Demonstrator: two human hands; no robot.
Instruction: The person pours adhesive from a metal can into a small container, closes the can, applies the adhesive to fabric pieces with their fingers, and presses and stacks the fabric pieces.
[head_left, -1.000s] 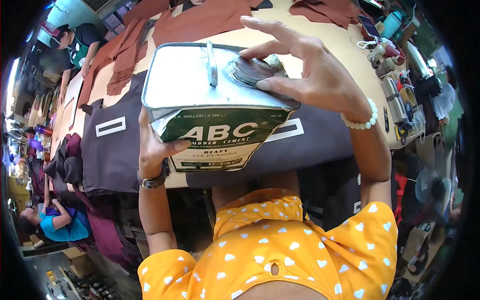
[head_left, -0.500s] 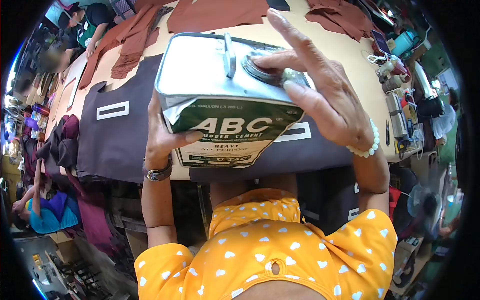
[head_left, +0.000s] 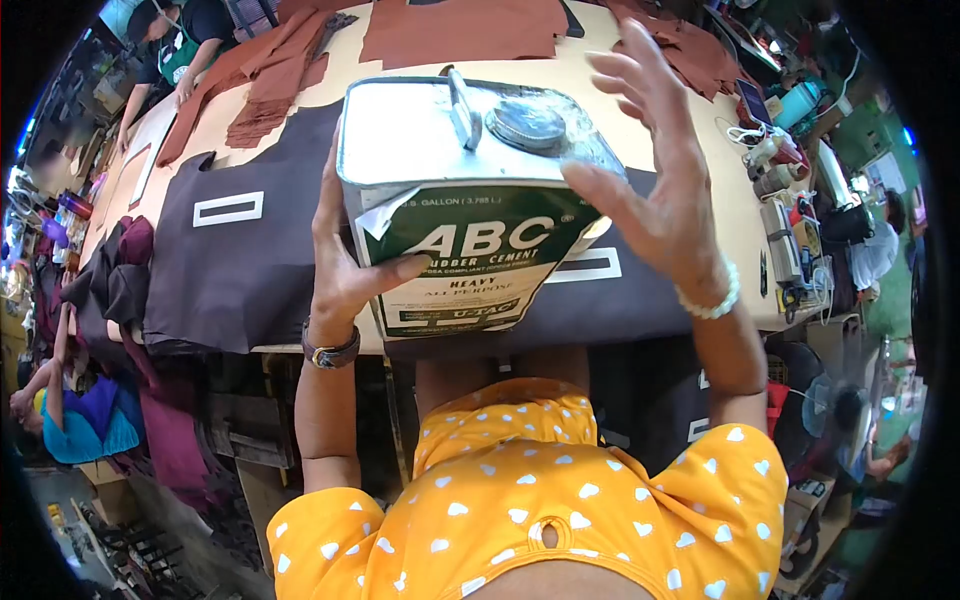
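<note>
A rectangular metal can of rubber cement point(head_left: 470, 235), with a green and cream ABC label, is tilted toward me over the table's near edge. On its silver top are a raised handle and a round screw cap point(head_left: 528, 124), seated on the spout. My left hand point(head_left: 345, 270) grips the can's left side, thumb across the label. To the right of the can, my right hand point(head_left: 665, 170) is open with fingers spread. Its thumb is near the can's top right corner; whether they touch I cannot tell. Beneath the can lie dark fabric pieces point(head_left: 250, 290) with white rectangular frames.
Rust-brown fabric pieces point(head_left: 460, 30) lie along the far side of the pale table point(head_left: 345, 65). A phone point(head_left: 752, 100), cables and small containers crowd the right edge. One person point(head_left: 185, 50) stands at the far left; another in blue point(head_left: 95, 425) is at the near left.
My right hand has come off the screw cap and moved to the right, its fingers spreading. The can has shifted slightly right in view, still in my left hand.
</note>
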